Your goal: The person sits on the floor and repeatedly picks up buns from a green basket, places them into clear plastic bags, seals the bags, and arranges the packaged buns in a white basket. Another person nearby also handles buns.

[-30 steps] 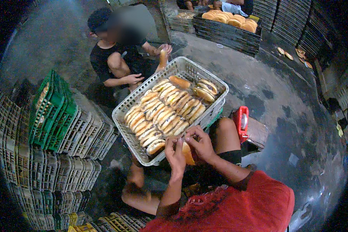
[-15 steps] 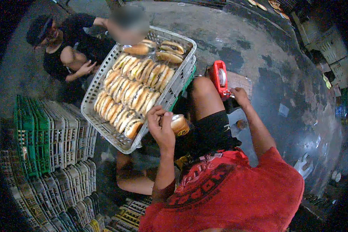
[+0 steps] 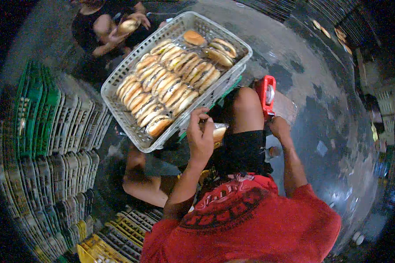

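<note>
Left hand (image 3: 201, 136) pinching glossy bagged bun (image 3: 219, 135), right hand (image 3: 280, 129) at plastic dispenser (image 3: 264, 96), grip unclear

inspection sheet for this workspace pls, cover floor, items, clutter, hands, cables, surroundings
Surface: grey floor, patchy with dark stains
Items: grey crate holding rows of filled buns; red tape dispenser beside the right knee
Clutter: pale scrap on the floor; loose buns at upper right
Hands: left hand holds a bagged bun; right hand at the dispenser's near end, grip unclear
Cables: nothing seen
Surroundings: stacked crates at left; another person holding a bun
</note>
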Action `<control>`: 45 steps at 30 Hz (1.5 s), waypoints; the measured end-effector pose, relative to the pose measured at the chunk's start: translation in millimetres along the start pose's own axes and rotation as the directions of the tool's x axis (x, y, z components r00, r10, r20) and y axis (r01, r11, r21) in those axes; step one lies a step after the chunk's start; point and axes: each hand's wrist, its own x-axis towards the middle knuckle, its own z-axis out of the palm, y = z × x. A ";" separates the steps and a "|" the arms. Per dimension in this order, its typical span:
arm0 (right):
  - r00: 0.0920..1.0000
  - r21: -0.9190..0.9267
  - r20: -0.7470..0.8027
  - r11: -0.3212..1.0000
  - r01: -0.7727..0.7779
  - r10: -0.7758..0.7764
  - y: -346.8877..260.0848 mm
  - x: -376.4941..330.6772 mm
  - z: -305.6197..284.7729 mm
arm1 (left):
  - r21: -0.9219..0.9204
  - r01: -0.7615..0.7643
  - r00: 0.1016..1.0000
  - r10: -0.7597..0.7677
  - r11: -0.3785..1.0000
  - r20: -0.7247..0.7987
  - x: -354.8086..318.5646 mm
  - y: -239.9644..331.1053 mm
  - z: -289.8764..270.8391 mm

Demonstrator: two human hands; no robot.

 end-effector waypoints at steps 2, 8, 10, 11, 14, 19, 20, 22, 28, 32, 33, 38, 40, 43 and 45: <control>0.908 0.143 -0.267 0.918 0.370 -0.324 -36.0 -22.8 -12.6 | 0.061 0.012 1.000 -0.010 0.998 -0.030 -1.4 -1.1 3.2; 0.750 0.763 -0.205 0.378 0.525 -0.629 -144.4 -80.7 -38.8 | 0.161 -0.222 0.972 0.231 0.962 -0.039 -6.6 5.1 9.3; 0.763 0.644 -0.293 0.471 0.603 -0.576 -159.2 -87.4 -40.2 | 0.183 -0.165 0.979 0.183 0.969 -0.087 -11.7 5.5 2.2; 0.667 0.571 -0.368 0.409 0.712 -0.647 -162.3 -89.2 -39.5 | 0.191 -0.142 0.980 0.166 0.971 -0.113 -13.8 4.9 -2.8; 0.454 0.467 -0.349 0.269 0.843 -0.819 -162.0 -91.8 -36.1 | 0.037 -0.024 0.989 0.029 0.999 -0.143 -17.8 -0.1 -16.5; 0.591 0.500 -0.230 0.427 0.753 -0.773 -166.6 -94.6 -39.4 | -0.150 -0.032 0.996 0.044 0.988 0.073 -9.2 -22.9 -36.1; 0.630 0.508 -0.248 0.455 0.731 -0.736 -169.4 -97.0 -42.0 | -0.173 0.015 0.978 0.022 0.985 0.209 -9.9 -27.9 -43.6; 0.608 0.248 -0.388 0.557 0.793 -0.693 -175.0 -105.6 -45.9 | -0.092 0.068 0.945 -0.035 0.993 0.325 -10.0 -34.9 -53.9; 0.551 0.284 -0.393 0.472 0.834 -0.736 -210.9 -121.1 -27.9 | -0.418 0.074 0.992 -0.109 0.906 -0.059 -3.8 -19.1 -74.6; 0.706 0.688 -0.135 0.447 0.571 -0.695 -227.5 -94.7 -23.4 | 0.166 -0.019 0.999 0.027 0.986 -0.045 19.3 -18.8 -137.3; 0.690 0.661 -0.179 0.434 0.612 -0.702 -227.9 -87.9 -25.4 | 0.309 -0.159 0.943 0.237 0.938 -0.233 32.1 -26.4 -154.5; 0.493 0.632 -0.285 0.226 0.742 -0.822 -249.1 -65.1 -16.5 | 0.995 0.085 0.996 0.011 0.045 -0.086 59.0 -80.4 -215.5; 0.387 0.594 -0.321 0.134 0.793 -0.865 -272.7 -50.9 -4.5 | 0.999 -0.007 0.993 -0.121 -0.042 0.002 59.3 -87.9 -218.3; 0.354 0.571 -0.321 0.119 0.813 -0.879 -314.4 -25.5 21.7 | 0.953 -0.089 0.994 0.088 0.289 0.066 38.7 -74.2 -217.1; 0.347 0.728 -0.297 0.025 0.685 -0.890 -347.2 -10.5 39.3 | 0.608 -0.271 0.958 0.273 0.746 0.092 14.8 -55.9 -212.4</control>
